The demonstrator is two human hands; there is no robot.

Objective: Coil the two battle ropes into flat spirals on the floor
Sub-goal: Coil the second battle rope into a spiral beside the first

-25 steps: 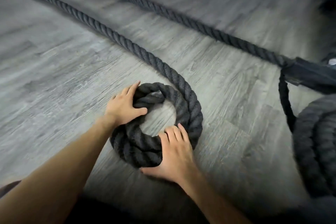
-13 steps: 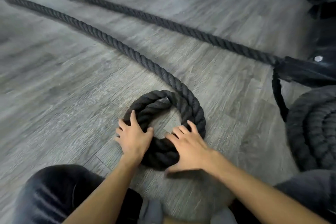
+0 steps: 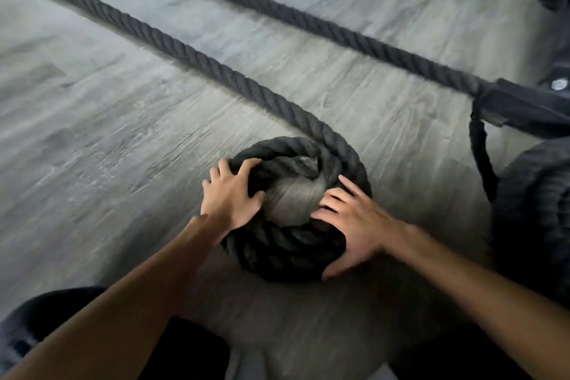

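A thick black battle rope lies on the grey wood floor, its near end wound into a small tight coil [image 3: 290, 250] with a gap of bare floor in its middle. My left hand [image 3: 231, 197] grips the coil's left side, fingers spread over the rope. On the coil's right side rests my right hand [image 3: 351, 222], fingers splayed and thumb under the outer edge. The rope's free length [image 3: 160, 40] runs from the coil up to the far left. A second stretch of rope [image 3: 308, 20] crosses behind it to the right. The frame is blurred.
A larger finished coil of black rope [image 3: 536, 213] lies at the right edge. A black sleeve and anchor fitting [image 3: 524, 105] joins the ropes at the right, with a thin strap hanging down. My dark-clothed knee [image 3: 46, 324] is at the bottom left.
Both hands shifted around the coil, the left up its left side, the right to its right side. The coil's middle opening has shrunk. The view has dipped and moved closer.
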